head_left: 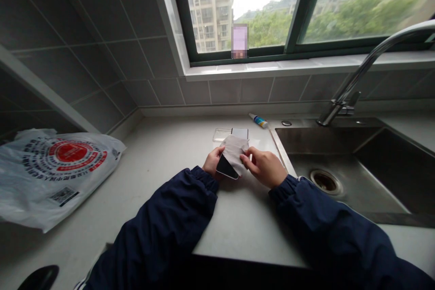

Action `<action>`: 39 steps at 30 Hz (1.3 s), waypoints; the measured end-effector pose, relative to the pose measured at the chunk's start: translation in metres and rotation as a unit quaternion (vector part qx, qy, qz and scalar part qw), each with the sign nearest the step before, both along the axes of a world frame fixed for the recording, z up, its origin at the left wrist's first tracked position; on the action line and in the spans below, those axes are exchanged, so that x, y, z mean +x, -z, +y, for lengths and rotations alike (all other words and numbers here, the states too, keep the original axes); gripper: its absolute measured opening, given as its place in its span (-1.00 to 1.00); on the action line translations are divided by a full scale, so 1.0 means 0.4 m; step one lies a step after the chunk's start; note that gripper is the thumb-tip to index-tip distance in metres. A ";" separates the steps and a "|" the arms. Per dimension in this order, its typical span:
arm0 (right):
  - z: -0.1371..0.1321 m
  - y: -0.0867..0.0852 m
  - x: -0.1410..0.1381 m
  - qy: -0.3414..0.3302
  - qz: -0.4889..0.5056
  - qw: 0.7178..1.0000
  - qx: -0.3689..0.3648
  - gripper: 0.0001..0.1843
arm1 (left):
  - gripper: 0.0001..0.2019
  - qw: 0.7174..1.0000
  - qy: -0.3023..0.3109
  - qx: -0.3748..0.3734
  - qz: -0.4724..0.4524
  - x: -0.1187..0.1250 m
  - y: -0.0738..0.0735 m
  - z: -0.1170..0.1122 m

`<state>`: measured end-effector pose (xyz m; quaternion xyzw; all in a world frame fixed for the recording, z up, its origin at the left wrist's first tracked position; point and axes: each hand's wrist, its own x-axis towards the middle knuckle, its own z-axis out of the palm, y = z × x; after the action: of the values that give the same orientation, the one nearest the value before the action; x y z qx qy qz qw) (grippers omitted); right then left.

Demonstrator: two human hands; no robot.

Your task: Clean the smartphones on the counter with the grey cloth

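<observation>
My left hand [213, 161] is closed around the left edge of a smartphone [226, 168], whose dark screen faces up. A light grey cloth [235, 148] lies across the upper part of the phone and hides it. My right hand [265, 165] pinches the cloth's right edge between thumb and fingers. Just beyond the hands, a clear phone case [220, 134] rests on the counter. Beside it is a flat, pale rectangular item with a dark edge [239, 133], partly covered by the cloth; its kind I cannot make out.
A white counter [163, 154] spreads around the hands. Near the sink's corner lies a blue and white tube [258, 120]. The steel sink [340, 158] with its faucet [343, 90] is on the right. At left sits a printed plastic bag [64, 167]; behind is a window [272, 13].
</observation>
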<state>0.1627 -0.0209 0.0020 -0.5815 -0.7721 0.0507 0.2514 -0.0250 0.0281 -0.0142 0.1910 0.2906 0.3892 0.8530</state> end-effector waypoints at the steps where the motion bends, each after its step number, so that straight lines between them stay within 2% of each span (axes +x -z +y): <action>1: 0.001 -0.002 0.000 0.016 -0.009 1.000 -0.013 -0.69 | -0.40 1.000 0.000 0.002 -0.001 0.001 -0.002 -0.001; 5: 0.003 -0.006 0.002 0.079 -0.029 0.996 -0.039 -0.57 | -0.36 0.999 0.041 0.009 0.003 -0.004 -0.007 -0.002; 8: 0.007 -0.003 0.007 0.099 -0.025 0.994 -0.045 -0.46 | -0.37 0.999 0.041 0.016 0.012 -0.011 -0.010 -0.004; 10: 0.011 0.001 0.011 0.103 -0.003 0.994 -0.036 -0.47 | -0.37 0.999 0.042 0.010 0.017 -0.012 -0.015 -0.007; 12: 0.012 0.003 0.013 0.102 0.037 0.994 0.009 -0.55 | -0.38 0.999 0.040 0.011 0.018 -0.011 -0.021 -0.011; 14: 0.011 0.003 0.011 0.063 0.086 0.990 0.092 -0.63 | -0.38 0.999 0.036 0.026 0.016 -0.009 -0.028 -0.015; 16: 0.007 0.002 0.006 -0.017 0.122 0.977 0.172 -0.73 | -0.37 0.999 0.033 0.041 0.003 -0.009 -0.033 -0.018; 18: 0.004 0.004 -0.001 -0.098 0.136 0.964 0.208 -0.77 | -0.32 0.998 0.039 0.042 -0.019 -0.010 -0.033 -0.020; 21: 0.002 0.013 -0.008 -0.180 0.125 0.957 0.191 -0.65 | -0.18 0.996 0.054 0.024 -0.062 -0.012 -0.031 -0.022; 24: 0.005 0.023 -0.009 -0.219 0.080 0.961 0.148 -0.53 | -0.12 0.993 0.058 0.008 -0.107 -0.011 -0.036 -0.026; 30: 0.014 0.032 0.000 -0.235 0.031 0.968 0.086 -0.39 | -0.08 0.985 0.081 -0.007 -0.149 -0.009 -0.060 -0.036; 36: 0.023 0.042 0.008 -0.245 0.054 0.965 0.076 -0.30 | -0.14 0.983 0.109 -0.009 -0.150 -0.027 -0.052 -0.030; 39: 0.024 0.048 0.009 -0.247 0.060 0.965 0.062 -0.26 | -0.09 0.981 0.121 -0.025 -0.146 -0.031 -0.057 -0.030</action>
<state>0.1663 -0.0113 -0.0170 -0.3516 -0.8770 0.0976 0.3126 -0.0375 0.0161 0.0084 0.1447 0.1469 0.2992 0.9317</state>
